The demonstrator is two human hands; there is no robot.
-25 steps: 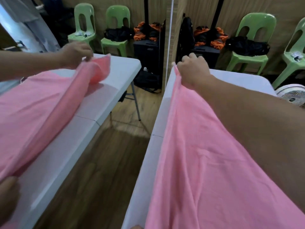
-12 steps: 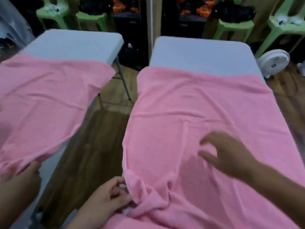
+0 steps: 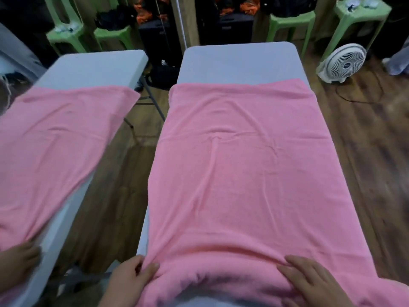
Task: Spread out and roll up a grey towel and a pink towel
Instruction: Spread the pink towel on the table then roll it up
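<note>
Pink towel (image 3: 239, 173) lengthwise down table (image 3: 239, 60); left hand (image 3: 130, 282) tight on hem, right hand (image 3: 309, 282) flat.

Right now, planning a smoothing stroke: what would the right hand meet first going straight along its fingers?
Only the flat pink cloth towel that the right hand rests on, probably its shallow creases; otherwise free.

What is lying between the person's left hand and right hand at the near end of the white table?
Only the pink cloth towel: its bunched near edge runs from left hand to right hand, in the head view.
</note>
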